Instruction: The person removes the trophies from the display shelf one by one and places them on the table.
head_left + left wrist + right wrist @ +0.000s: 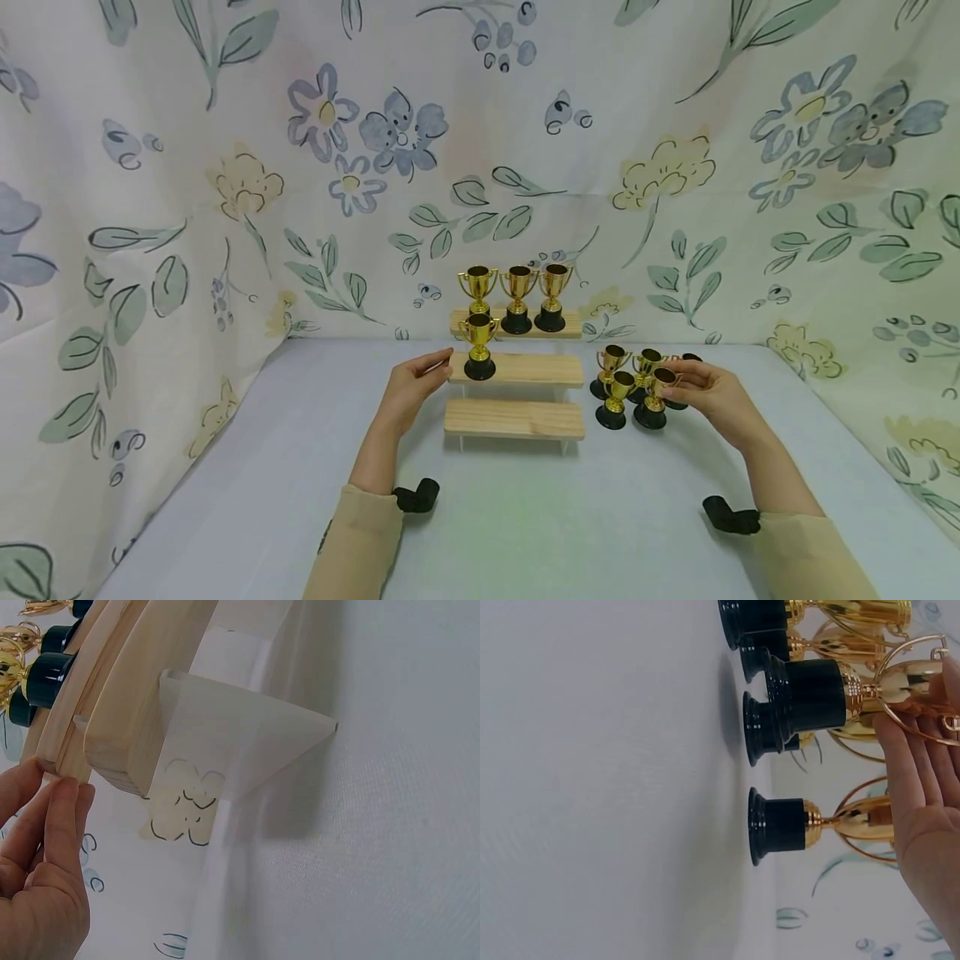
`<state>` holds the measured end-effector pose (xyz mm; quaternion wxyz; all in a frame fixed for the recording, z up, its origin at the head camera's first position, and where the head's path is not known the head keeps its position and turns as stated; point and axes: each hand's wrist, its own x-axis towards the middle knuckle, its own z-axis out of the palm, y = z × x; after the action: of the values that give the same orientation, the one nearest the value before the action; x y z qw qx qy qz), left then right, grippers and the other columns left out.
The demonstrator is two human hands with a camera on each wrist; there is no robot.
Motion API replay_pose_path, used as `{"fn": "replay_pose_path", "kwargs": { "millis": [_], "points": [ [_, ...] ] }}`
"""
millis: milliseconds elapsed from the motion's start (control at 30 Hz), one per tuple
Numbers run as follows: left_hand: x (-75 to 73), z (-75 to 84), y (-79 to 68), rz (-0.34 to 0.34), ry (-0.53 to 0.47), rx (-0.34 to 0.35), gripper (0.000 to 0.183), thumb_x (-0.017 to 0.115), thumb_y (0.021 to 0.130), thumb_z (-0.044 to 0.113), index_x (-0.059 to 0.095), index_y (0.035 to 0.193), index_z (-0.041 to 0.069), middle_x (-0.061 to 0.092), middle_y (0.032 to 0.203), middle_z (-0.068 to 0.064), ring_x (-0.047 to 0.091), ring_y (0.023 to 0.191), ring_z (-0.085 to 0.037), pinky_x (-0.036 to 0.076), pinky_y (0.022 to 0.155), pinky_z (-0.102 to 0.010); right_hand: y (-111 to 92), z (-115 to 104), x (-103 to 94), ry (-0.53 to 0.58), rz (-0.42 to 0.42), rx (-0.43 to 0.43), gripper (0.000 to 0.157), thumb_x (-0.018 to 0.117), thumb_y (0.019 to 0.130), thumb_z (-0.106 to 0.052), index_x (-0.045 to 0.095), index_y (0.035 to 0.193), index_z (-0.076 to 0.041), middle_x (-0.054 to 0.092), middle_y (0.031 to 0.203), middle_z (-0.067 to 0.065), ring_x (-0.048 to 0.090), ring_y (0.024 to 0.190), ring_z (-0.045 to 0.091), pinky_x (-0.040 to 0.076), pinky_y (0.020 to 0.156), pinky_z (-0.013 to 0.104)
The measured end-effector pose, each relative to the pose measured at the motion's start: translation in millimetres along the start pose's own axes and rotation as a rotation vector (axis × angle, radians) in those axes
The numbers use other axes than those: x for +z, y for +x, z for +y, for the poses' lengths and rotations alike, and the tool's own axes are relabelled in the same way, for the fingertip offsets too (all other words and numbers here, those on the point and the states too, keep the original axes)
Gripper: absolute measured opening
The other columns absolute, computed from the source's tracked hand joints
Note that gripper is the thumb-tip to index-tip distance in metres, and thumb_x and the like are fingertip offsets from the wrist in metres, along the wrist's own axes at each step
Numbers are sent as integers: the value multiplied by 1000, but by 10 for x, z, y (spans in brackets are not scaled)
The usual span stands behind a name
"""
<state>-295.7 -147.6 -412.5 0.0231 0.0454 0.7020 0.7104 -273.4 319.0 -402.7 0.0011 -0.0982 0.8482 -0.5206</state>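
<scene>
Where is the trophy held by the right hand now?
In the head view, the held trophy is right of the wooden tiers, between another trophy on its left and the right hand.

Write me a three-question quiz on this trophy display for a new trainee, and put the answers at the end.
1. How many trophies stand on the top shelf?
2. True or false: the trophy on the middle shelf stands near that shelf's right end.
3. Which thing does the right hand hold? A) the bottom shelf; B) a gold trophy with a black base; C) a flower.

Key:
1. Three.
2. False; it stands near the left end, the end where the left hand has its fingertips.
3. B.
</scene>
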Motion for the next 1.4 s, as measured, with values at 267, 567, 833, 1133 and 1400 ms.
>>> {"fn": "replay_pose_path", "kwargs": {
  "millis": [267,567,833,1133,1400],
  "points": [
    [8,15,-8,4,-8,-3,44,60,97,7,54,141,1,49,151,-15,49,138,-28,47,111,-29,10,32,18,49,-33,14,53,70,93,-23,52,138,-1,65,104,-33,66,95,-7,52,84,9],
    [5,21,-10,3,1,-9,44,60,97,7,54,140,2,50,151,-13,50,137,-27,49,110,-28,7,46,39,10,-25,50,61,72,91,-29,51,139,0,64,104,-34,63,98,-10,51,83,7],
    [4,30,-9,8,9,-10,44,61,97,8,54,140,3,50,151,-13,50,137,-27,48,111,-29,2,63,40,-15,-29,65,62,72,91,-30,50,142,-3,62,106,-34,59,100,-11,50,84,8],
    [4,42,-15,1,9,-6,44,60,98,8,54,141,3,49,151,-13,48,139,-27,46,114,-32,6,60,41,19,-36,65,61,72,91,-28,50,141,-1,62,104,-35,60,100,-11,49,84,6],
    [-4,37,-18,-9,-1,-13,44,60,98,9,54,141,3,49,151,-12,48,140,-27,46,113,-31,9,90,37,54,-48,53,59,72,91,-23,50,140,1,61,107,-35,60,100,-11,49,85,6]
  ]
}}
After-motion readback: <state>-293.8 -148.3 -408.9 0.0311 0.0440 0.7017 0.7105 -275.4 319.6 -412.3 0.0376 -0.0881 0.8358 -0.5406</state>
